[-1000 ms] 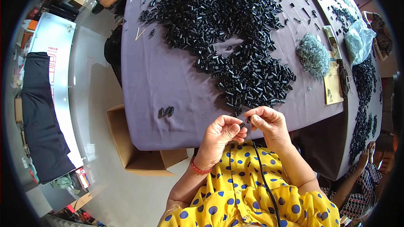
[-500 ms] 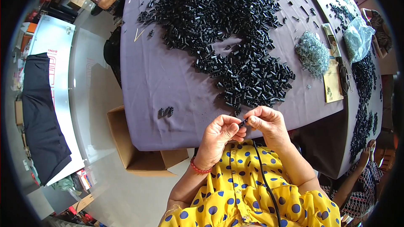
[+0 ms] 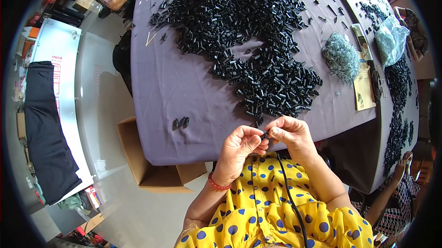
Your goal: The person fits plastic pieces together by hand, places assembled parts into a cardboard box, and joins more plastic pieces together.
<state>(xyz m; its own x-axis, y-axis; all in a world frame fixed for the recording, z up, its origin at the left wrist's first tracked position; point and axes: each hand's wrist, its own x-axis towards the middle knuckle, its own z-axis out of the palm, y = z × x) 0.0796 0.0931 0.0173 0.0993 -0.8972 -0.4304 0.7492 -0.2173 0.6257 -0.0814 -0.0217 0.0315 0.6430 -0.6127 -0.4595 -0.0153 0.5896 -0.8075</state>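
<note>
Between the fingertips of both my hands is a small black plastic part [image 3: 264, 135], mostly covered by the fingers. My left hand [image 3: 242, 146], with a red bead bracelet at the wrist, pinches it from the left. My right hand [image 3: 293, 136] pinches its other side with thumb and forefinger. Just beyond my hands spreads a large heap of small black tubular parts [image 3: 271, 87] on the purple-grey tablecloth [image 3: 184, 91]. Two black pieces [image 3: 182, 122] lie apart from the heap, to the left of my hands.
Right of the heap lies a pile of thin silvery metal pieces [image 3: 340, 58], beside a yellow pad [image 3: 364, 91] and glasses [image 3: 377, 84]. Below the table's left corner stands an open cardboard box [image 3: 138, 156]. Other people sit at the far left and right; a clear plastic bag [image 3: 391, 41] rests on the neighbouring table.
Almost nothing differs. Both hands stay in the same place with the fingers pinched on the small part, and the view shifts very slightly.
</note>
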